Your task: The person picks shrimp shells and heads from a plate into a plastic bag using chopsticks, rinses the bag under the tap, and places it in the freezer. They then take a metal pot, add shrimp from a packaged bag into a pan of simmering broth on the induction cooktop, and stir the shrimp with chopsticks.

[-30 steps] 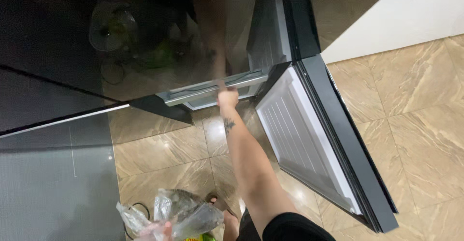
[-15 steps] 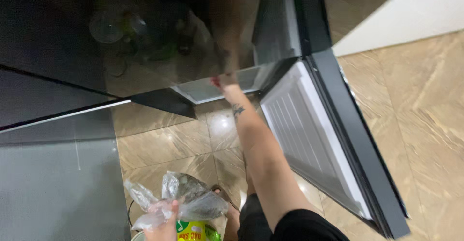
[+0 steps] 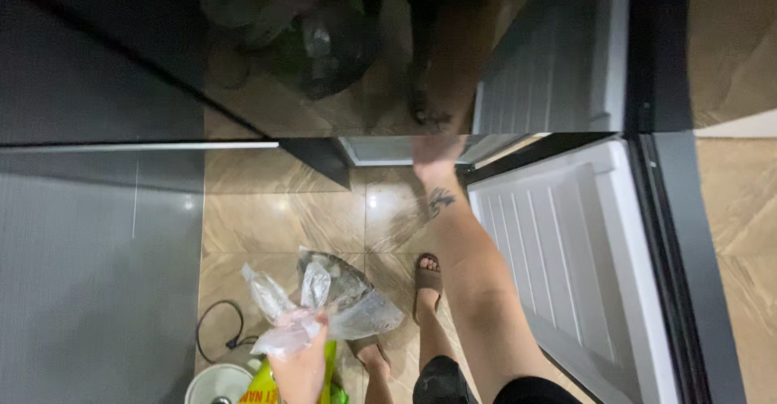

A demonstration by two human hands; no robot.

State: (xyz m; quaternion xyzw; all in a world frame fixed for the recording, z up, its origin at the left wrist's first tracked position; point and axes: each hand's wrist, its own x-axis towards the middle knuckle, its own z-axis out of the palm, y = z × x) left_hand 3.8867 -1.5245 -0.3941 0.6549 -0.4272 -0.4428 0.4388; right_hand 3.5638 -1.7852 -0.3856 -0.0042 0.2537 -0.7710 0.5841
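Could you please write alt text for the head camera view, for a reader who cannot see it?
Seen from above, the right hand reaches into the lower compartment of a dark fridge whose door stands open. The left hand holds a clear plastic bag above a tiled floor.

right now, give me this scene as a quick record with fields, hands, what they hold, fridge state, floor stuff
left hand: grips a clear plastic bag with something dark inside, held above the floor
right hand: reaching to the drawer at the fridge's lower compartment, fingers partly hidden
fridge door: lower door swung open, white ribbed inner face showing
floor: beige tile; white round container, black cable
feet: in dark slippers
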